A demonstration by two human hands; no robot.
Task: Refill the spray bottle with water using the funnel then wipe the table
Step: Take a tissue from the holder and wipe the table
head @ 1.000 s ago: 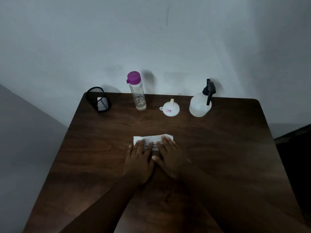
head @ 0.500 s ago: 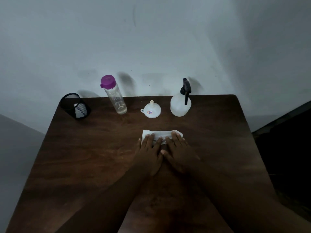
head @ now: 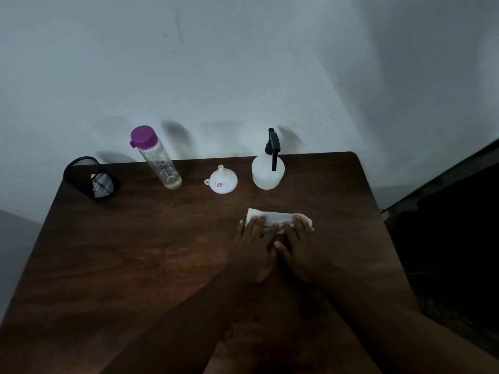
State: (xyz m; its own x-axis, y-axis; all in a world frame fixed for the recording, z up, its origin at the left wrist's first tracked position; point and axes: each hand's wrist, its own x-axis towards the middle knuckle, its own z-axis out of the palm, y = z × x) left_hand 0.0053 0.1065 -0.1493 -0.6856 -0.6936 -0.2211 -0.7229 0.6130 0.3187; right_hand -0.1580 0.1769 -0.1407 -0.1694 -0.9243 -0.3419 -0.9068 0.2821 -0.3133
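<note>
A folded white cloth (head: 275, 216) lies flat on the dark wooden table (head: 135, 252). My left hand (head: 256, 247) and my right hand (head: 299, 247) lie side by side with straight fingers pressing on its near edge. At the back stands the white spray bottle (head: 267, 171) with its black trigger head on. To its left a white funnel (head: 222, 180) sits upside down, spout up. Further left a clear water bottle (head: 159, 160) with a purple cap stands upright, nearly empty.
A black mesh pen holder (head: 93, 178) stands at the table's back left corner. A pale wall (head: 243, 76) runs right behind the objects. The table's right edge drops to a dark floor (head: 453, 238).
Both hands and the cloth have slid to the right across the table. My view has also turned left, so the objects at the back appear shifted.
</note>
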